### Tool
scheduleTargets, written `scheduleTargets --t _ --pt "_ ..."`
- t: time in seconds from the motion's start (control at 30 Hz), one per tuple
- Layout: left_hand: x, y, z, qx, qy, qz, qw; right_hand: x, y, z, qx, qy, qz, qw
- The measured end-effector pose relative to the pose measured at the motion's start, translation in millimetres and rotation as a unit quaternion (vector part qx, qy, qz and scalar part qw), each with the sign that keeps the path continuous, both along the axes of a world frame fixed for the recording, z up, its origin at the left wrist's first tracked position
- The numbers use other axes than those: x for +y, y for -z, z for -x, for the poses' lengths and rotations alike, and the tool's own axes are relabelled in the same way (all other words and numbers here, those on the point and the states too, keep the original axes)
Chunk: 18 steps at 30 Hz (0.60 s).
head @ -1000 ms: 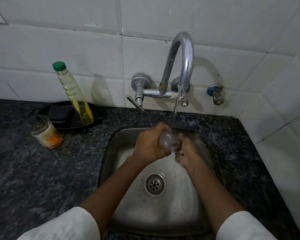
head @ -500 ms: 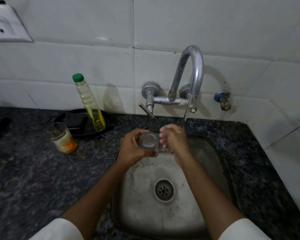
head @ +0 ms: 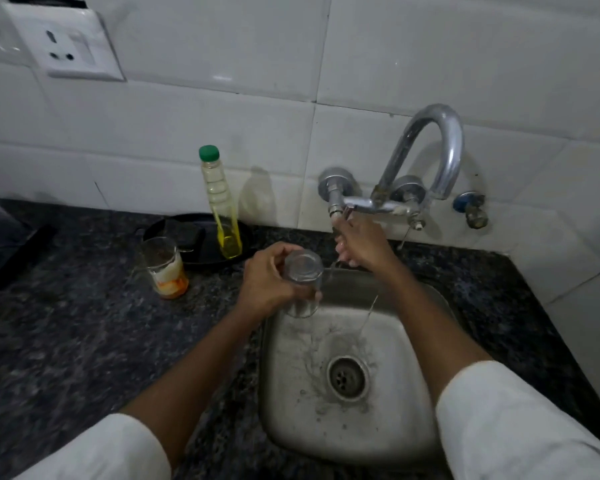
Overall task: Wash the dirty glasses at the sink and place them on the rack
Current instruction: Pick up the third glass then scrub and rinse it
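My left hand [head: 267, 282] grips a clear glass [head: 303, 282], held upside down over the left rim of the steel sink [head: 413, 393]. My right hand [head: 359, 245] is up at the tap's left lever [head: 343, 211], fingers closed around it. The curved chrome tap [head: 433, 150] lets only a thin trickle fall into the basin. A second glass [head: 163, 268], dirty with white and orange residue, stands on the dark counter [head: 66, 341] left of the sink.
A soap bottle [head: 222, 209] with a green cap stands in a black dish [head: 194, 237] behind the dirty glass. A wall socket [head: 66, 46] sits top left. A blue valve [head: 471, 209] is right of the tap. No rack is in view.
My right hand let go of the glass and rose to the tap lever. The water stream thinned. My left hand turned the glass bottom up and shifted it left. The view swung left.
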<state>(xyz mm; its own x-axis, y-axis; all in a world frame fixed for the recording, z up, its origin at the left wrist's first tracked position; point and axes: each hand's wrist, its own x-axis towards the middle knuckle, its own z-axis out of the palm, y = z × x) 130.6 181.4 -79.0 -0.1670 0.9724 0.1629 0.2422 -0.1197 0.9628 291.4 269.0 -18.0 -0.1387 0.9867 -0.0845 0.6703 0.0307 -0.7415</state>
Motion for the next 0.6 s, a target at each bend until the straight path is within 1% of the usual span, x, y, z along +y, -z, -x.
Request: scheduleTargets --t 0.07,0.1,0.13,0.2,0.27,0.33,0.37,0.47,0.53,0.6 --pt "-1.1 -4.5 -1.8 -0.017 0.007 0.004 1.0 -21.9 1.0 -15.4 -0.035 -0.057 0.006 0.998" --pt "-1.8 -6.9 -3.7 -0.028 0.013 0.003 1.0 -37.2 3.1 -23.3 -0.032 -0.086 0.02 0.996" --pt "-2.3 -9.3 -6.6 -0.035 0.02 0.001 0.999 -54.4 5.3 -28.8 -0.003 -0.122 0.047 0.991" --pt "-6.8 -14.9 -14.5 -0.044 0.037 -0.005 0.998 -82.7 15.9 -33.3 0.096 -0.16 0.096 0.978" --pt "-15.1 -21.1 -24.7 -0.043 0.059 -0.006 0.997 -98.0 31.3 -32.5 0.161 -0.101 0.059 0.98" --pt "-27.4 -26.7 -35.4 -0.031 0.078 -0.006 0.996 -110.3 33.4 -31.8 0.172 -0.023 -0.006 0.985" --pt "-34.7 -29.9 -40.7 -0.028 0.087 0.0 0.996 -115.7 32.8 -33.9 0.16 -0.004 -0.036 0.986" --pt "-56.8 -41.6 -52.1 -0.05 0.125 0.054 0.989 -133.2 28.3 -48.7 0.129 0.006 -0.088 0.988" --pt "-71.9 -52.9 -53.8 -0.084 0.134 0.101 0.982 -142.4 24.4 -60.7 0.128 0.015 -0.084 0.988" --pt "-86.3 -62.1 -49.4 -0.079 0.122 0.13 0.981 -148.0 19.5 -71.5 0.113 0.017 -0.068 0.991"
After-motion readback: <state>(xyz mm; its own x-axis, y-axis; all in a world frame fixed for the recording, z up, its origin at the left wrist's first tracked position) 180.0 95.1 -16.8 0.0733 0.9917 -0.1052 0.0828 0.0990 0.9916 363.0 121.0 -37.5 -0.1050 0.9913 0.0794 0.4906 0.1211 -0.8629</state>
